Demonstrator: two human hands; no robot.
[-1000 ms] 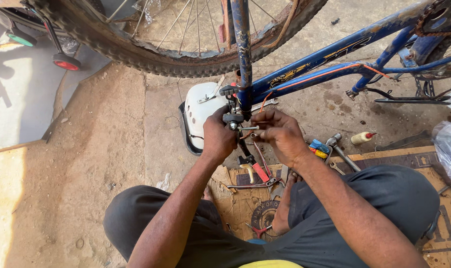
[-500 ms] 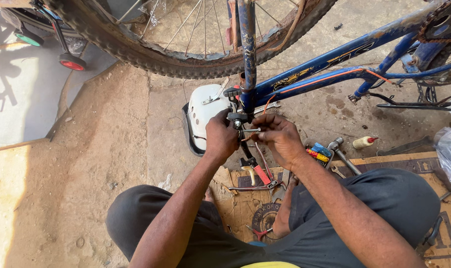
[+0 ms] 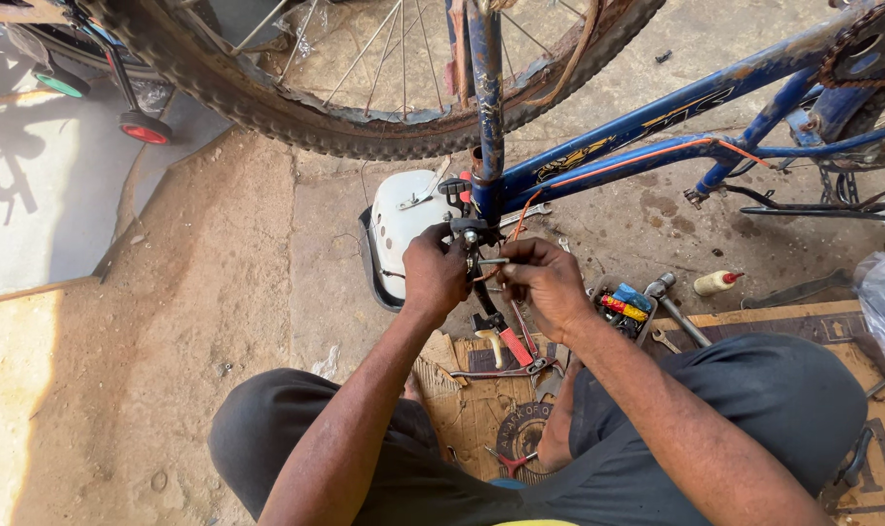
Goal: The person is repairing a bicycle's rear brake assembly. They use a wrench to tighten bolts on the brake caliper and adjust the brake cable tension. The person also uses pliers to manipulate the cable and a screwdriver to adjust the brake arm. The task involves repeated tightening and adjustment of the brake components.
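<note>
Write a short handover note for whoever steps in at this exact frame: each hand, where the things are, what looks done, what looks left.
Left hand: closed around the small black fitting at the bottom of the blue bicycle frame.
Right hand: pinching a thin metal piece held against that fitting.
Things: bicycle upside down, its wheel at the top of the view. Pliers with red grips and other hand tools lie on the cardboard between the knees. A white saddle rests on the ground behind the hands.
Done: cannot tell from this view.
Left: the fitting is in hand; whether it is tight is hidden by the fingers.
</note>
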